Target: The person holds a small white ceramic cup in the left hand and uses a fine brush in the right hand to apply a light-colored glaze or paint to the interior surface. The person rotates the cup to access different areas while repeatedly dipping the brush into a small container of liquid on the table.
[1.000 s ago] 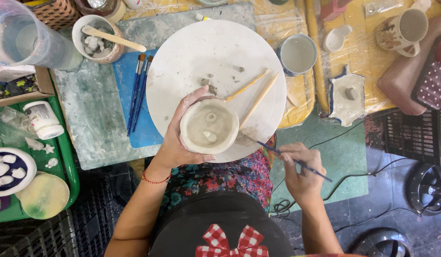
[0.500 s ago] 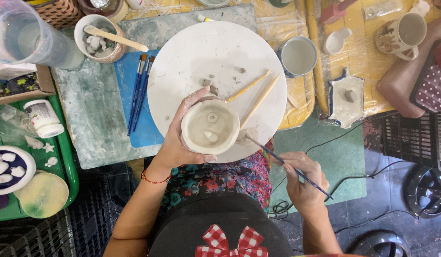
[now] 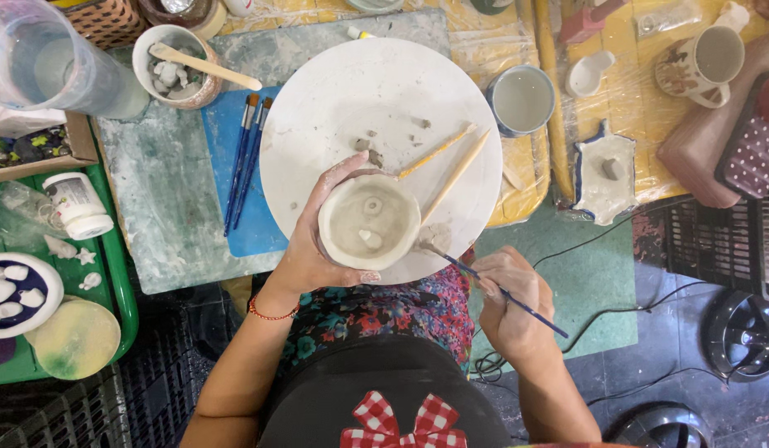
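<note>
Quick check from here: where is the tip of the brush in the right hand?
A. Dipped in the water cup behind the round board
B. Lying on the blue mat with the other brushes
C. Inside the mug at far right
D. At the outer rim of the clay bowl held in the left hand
D: the right hand angles the thin brush so its bristles meet the near-right edge of the clay bowl, which the left hand cups.

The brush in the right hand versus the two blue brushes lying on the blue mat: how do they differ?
The brush in the right hand slants, bristles touching the clay cup held by the left hand; the two blue brushes lie untouched, side by side on the blue mat, bristles pointing away from the person. Its tip looks grey, theirs brownish. All have slim blue handles.
</note>
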